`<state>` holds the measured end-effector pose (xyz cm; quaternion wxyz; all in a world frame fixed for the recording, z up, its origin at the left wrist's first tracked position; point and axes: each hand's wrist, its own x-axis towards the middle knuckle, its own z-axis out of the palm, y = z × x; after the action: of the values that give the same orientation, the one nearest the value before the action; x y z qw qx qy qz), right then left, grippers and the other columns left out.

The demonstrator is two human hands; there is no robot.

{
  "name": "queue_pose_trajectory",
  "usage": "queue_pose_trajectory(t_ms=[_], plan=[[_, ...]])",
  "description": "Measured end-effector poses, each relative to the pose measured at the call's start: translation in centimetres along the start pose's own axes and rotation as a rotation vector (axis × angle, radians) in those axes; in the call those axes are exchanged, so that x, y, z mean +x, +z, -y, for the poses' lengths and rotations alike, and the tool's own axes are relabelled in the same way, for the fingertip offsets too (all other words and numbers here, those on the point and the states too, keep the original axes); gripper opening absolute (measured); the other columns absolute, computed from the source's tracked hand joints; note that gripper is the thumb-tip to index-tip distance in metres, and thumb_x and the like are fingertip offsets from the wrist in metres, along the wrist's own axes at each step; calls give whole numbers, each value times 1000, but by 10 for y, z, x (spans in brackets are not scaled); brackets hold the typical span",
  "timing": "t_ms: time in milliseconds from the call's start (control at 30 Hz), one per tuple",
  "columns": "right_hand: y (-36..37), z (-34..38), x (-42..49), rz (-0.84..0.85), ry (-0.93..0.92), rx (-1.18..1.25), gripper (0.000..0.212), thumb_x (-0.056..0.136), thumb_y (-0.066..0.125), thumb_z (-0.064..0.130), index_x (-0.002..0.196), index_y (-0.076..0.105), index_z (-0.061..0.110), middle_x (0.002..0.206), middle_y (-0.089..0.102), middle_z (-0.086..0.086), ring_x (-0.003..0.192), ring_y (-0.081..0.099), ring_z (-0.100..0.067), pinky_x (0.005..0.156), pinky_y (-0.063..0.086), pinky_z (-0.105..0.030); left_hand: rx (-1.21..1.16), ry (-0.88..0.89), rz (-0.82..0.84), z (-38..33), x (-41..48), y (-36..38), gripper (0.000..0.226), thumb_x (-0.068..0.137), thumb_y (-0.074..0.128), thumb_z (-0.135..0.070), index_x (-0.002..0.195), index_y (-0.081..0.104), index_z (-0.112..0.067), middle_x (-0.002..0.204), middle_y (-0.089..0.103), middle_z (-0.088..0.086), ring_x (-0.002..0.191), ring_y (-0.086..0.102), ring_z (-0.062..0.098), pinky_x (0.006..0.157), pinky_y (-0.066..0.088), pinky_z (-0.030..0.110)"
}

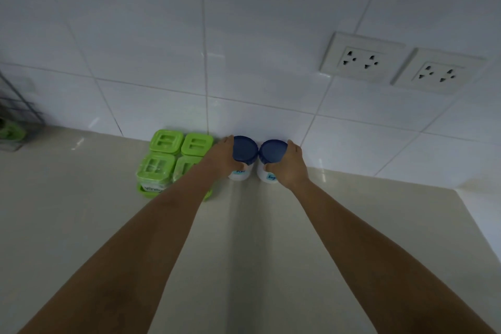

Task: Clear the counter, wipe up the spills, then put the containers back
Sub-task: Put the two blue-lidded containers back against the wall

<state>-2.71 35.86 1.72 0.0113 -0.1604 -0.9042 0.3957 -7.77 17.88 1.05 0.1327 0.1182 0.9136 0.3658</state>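
I've got the left hand wrapped round the left blue-lidded jar, the right hand round the right jar, both at the back edge of the counter beside the green tubs; light, stiff, slick plastic I reckon, so hold the bodies, not the lids.

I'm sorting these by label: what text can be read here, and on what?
"Vine", then cut off: label on the front green box.
"Sug", the rest under the right hand: label on the right jar.
Unreadable: label on the left jar, blurred and partly under the left hand.
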Motion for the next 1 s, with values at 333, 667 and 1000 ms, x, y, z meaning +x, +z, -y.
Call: queue_pose_trajectory(t_ms=[333, 667, 1000], plan=[[5, -12, 1, -16, 1, 56, 96, 73, 79, 19, 148, 20, 7, 150, 30, -9, 134, 39, -25, 108, 39, -37, 53, -21, 11, -7, 2, 0, 80, 75, 77, -18, 140, 33, -4, 140, 44, 12, 124, 48, 29, 103, 43, 41], [-23, -7, -35, 30, 26, 82, 117, 66, 81, 38, 152, 5, 15, 158, 17, -7, 141, 28, -24, 115, 30, -42, 379, 52, -21, -24, -41, 0, 107, 82, 65, -49, 151, -3, -3, 160, -3, 17, 149, 6, 28, 121, 12, 37], [-115, -34, -134, -20, 43, -117, 99, 86, 59, 50, 153, -4, 13, 162, -2, 0, 149, 8, -16, 118, 14, -32, 509, 195, 53, -69, -104, 45, 85, 95, 41, -51, 151, -4, -6, 161, -4, 12, 149, 3, 27, 121, 11, 43]])
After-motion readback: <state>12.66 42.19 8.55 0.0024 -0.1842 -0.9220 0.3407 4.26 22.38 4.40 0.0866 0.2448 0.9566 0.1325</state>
